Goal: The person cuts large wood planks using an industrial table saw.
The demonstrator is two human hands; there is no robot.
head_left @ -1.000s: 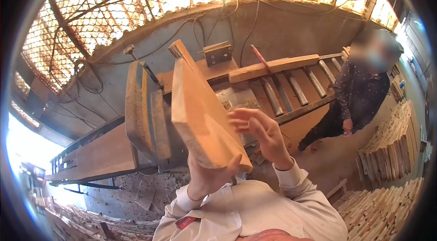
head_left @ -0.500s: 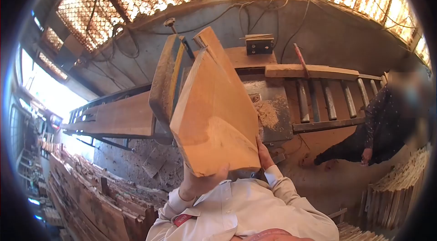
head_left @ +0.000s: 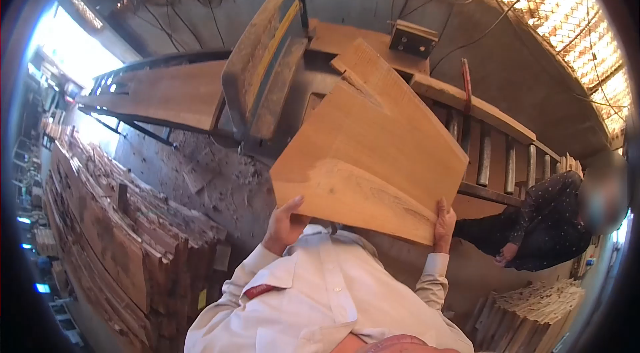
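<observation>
A thick, angular wooden board (head_left: 370, 160) is held out in front of my chest, its broad face turned up toward me. Its far end has a split, notched corner. My left hand (head_left: 288, 223) grips the near left corner, thumb on the face and fingers under the edge. On the near right corner, my right hand (head_left: 444, 225) clasps the edge with its thumb upward; its other fingers are mostly hidden. Beyond the board's left side stands a saw machine (head_left: 267, 66) with an upright worn guard. The board hides much of the machine's table.
A roller conveyor (head_left: 510, 163) extends right with a long timber (head_left: 473, 106) on it. A plank (head_left: 167, 93) lies on the left bed. A person (head_left: 543, 220) in dark clothes is at the right. Stacked slabs (head_left: 127, 240) stand left, cut strips (head_left: 533, 313) lower right.
The board has turned from a tilted, edge-on pose to a flatter one and shifted right. My hands are now farther apart on its near corners. The view has swung as well.
</observation>
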